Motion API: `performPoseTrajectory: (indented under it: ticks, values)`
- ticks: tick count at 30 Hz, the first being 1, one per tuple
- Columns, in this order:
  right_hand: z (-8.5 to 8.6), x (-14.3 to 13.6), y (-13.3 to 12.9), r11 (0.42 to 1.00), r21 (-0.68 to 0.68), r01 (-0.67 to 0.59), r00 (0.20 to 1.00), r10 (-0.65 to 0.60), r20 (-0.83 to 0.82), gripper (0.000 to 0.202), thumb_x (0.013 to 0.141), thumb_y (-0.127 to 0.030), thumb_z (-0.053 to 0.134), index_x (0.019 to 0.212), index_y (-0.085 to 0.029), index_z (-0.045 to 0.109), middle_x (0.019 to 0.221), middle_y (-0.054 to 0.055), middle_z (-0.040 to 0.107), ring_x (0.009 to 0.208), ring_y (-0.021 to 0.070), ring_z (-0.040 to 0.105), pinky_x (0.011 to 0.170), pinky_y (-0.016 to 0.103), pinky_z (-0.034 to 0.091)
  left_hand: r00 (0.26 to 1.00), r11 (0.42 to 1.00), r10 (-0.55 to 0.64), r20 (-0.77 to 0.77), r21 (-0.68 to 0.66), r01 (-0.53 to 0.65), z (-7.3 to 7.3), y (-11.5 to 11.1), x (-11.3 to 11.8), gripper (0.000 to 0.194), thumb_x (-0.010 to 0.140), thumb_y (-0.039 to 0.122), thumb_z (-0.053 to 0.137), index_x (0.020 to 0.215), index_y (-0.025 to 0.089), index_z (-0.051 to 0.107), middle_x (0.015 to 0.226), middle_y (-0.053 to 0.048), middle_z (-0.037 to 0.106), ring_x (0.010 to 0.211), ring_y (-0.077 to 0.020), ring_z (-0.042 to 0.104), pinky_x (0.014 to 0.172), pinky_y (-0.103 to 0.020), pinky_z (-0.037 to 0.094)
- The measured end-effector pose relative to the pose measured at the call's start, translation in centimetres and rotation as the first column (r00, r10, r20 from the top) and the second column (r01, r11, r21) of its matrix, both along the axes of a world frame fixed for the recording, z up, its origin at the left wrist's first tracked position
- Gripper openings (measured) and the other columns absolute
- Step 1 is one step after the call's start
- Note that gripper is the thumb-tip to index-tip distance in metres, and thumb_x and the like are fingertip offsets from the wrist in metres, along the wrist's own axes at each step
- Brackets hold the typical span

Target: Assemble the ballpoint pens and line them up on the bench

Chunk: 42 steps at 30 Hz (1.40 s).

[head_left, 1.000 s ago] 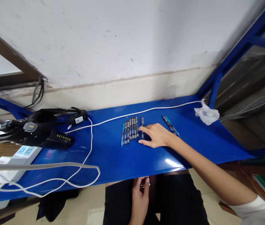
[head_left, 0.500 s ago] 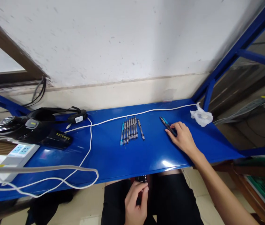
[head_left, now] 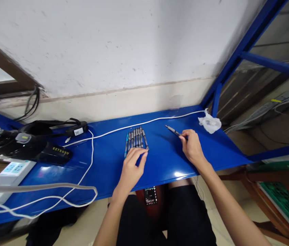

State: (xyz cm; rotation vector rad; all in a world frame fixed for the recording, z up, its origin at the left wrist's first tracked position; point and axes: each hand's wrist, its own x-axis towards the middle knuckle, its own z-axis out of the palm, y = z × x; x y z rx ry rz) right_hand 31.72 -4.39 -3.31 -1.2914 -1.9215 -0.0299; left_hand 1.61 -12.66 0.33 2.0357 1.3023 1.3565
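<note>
Several pens [head_left: 134,136] lie side by side on the blue table [head_left: 157,165], a light blue pen [head_left: 126,143] at their left end. My left hand [head_left: 133,165] is over their lower ends, thumb and forefinger pinched at the bottom tip of the rightmost pen [head_left: 144,137]. Off to the right, my right hand [head_left: 191,145] grips a grey pen [head_left: 172,130] by its near end, its other end pointing up and left. The lower parts of some pens in the row are hidden behind my left hand.
Crumpled white plastic [head_left: 210,123] lies at the back right. A white cable [head_left: 134,125] runs along the back. Left are a black device [head_left: 54,152], a power strip [head_left: 11,174] and looped cables. A phone [head_left: 150,195] is below the table edge.
My left hand has risen from below the table edge to the row of pens. My right hand now holds a grey pen off the table; the camera view has shifted, moving the scene left.
</note>
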Motion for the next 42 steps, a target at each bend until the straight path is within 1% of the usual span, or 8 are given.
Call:
performPoseTrajectory:
  ticks: [7,12,14,18,23,28,34,42]
  values:
    - [-0.5,-0.3,-0.9,0.985,-0.175,0.002,0.973,-0.042,-0.226,0.03,0.111,-0.051,0.042,0.116,-0.024,0.054,0.1,0.012,0.069,0.084,0.0275,0.066,0.078,0.041,0.053,0.994,0.991,-0.106,-0.029,-0.081,0.104,-0.3,3.3,-0.1,0.019,0.103,0.026,0.066,0.118,0.027,0.077,0.112,-0.008,0.079,0.108,-0.0274,0.071,0.102,-0.047,0.054]
    - [2.4,-4.7,1.1,0.897,-0.326,-0.299,0.852,0.096,-0.515,0.045,0.111,-0.062,0.043,0.121,-0.024,0.063,0.088,0.004,0.064,0.069,0.0183,0.057,0.063,0.03,0.047,0.931,0.937,-0.133,0.341,-0.264,0.23,0.1,8.2,1.5,0.04,0.103,0.041,0.068,0.14,0.028,0.07,0.132,-0.011,0.077,0.12,-0.027,0.071,0.109,-0.043,0.053]
    - [3.7,-7.2,3.4,0.738,-0.377,-0.56,0.692,0.166,-0.702,0.049,0.106,-0.069,0.052,0.104,-0.023,0.066,0.071,-0.002,0.05,0.055,0.013,0.042,0.05,0.025,0.037,0.83,0.902,-0.111,0.546,-0.296,0.316,0.3,10.8,2.1,0.042,0.103,0.051,0.064,0.135,0.025,0.072,0.134,-0.013,0.076,0.124,-0.0279,0.071,0.107,-0.043,0.055]
    - [4.8,-11.3,8.8,0.227,-0.367,-0.902,0.386,0.046,-0.921,0.046,0.099,-0.065,0.068,0.094,-0.02,0.062,0.063,-0.011,0.027,0.048,0.007,0.017,0.041,0.02,0.018,0.533,0.873,-0.054,0.844,-0.22,0.436,0.1,14.5,1.8,0.042,0.098,0.052,0.073,0.125,0.02,0.074,0.134,-0.015,0.076,0.119,-0.0259,0.073,0.113,-0.044,0.052]
    - [3.7,-13.6,12.0,-0.024,-0.327,-0.945,0.328,-0.068,-0.942,0.04,0.097,-0.054,0.076,0.094,-0.017,0.062,0.06,-0.014,0.022,0.047,0.0051,0.013,0.039,0.017,0.019,0.464,0.905,0.024,0.885,-0.216,0.366,-1.0,15.0,-0.5,0.041,0.091,0.045,0.084,0.122,0.021,0.074,0.131,-0.013,0.077,0.116,-0.0226,0.074,0.114,-0.042,0.051]
    - [2.8,-13.7,11.1,0.004,-0.309,-0.951,0.308,-0.07,-0.949,0.042,0.097,-0.057,0.076,0.094,-0.018,0.062,0.058,-0.015,0.024,0.045,0.0047,0.014,0.038,0.017,0.018,0.482,0.923,0.09,0.871,-0.255,0.288,-1.7,14.7,-0.7,0.034,0.087,0.044,0.087,0.11,0.02,0.077,0.116,-0.011,0.081,0.105,-0.0214,0.075,0.106,-0.039,0.054]
    - [2.1,-13.9,10.3,0.221,-0.316,-0.923,0.347,0.121,-0.93,0.046,0.097,-0.064,0.071,0.091,-0.018,0.067,0.054,-0.012,0.03,0.043,0.0062,0.022,0.04,0.02,0.022,0.583,0.939,0.216,0.783,-0.331,0.097,-2.0,15.0,-1.0,0.027,0.082,0.039,0.092,0.087,0.019,0.075,0.085,-0.003,0.076,0.08,-0.0147,0.071,0.085,-0.029,0.056]
    - [0.9,-14.2,10.8,0.327,-0.292,-0.899,0.355,0.152,-0.922,0.048,0.098,-0.067,0.068,0.092,-0.019,0.069,0.054,-0.011,0.033,0.043,0.0068,0.023,0.042,0.022,0.019,0.586,0.934,0.118,0.802,-0.289,0.208,-0.9,14.8,-1.7,0.043,0.083,0.031,0.091,0.122,0.021,0.076,0.126,-0.012,0.078,0.116,-0.024,0.073,0.103,-0.037,0.055]
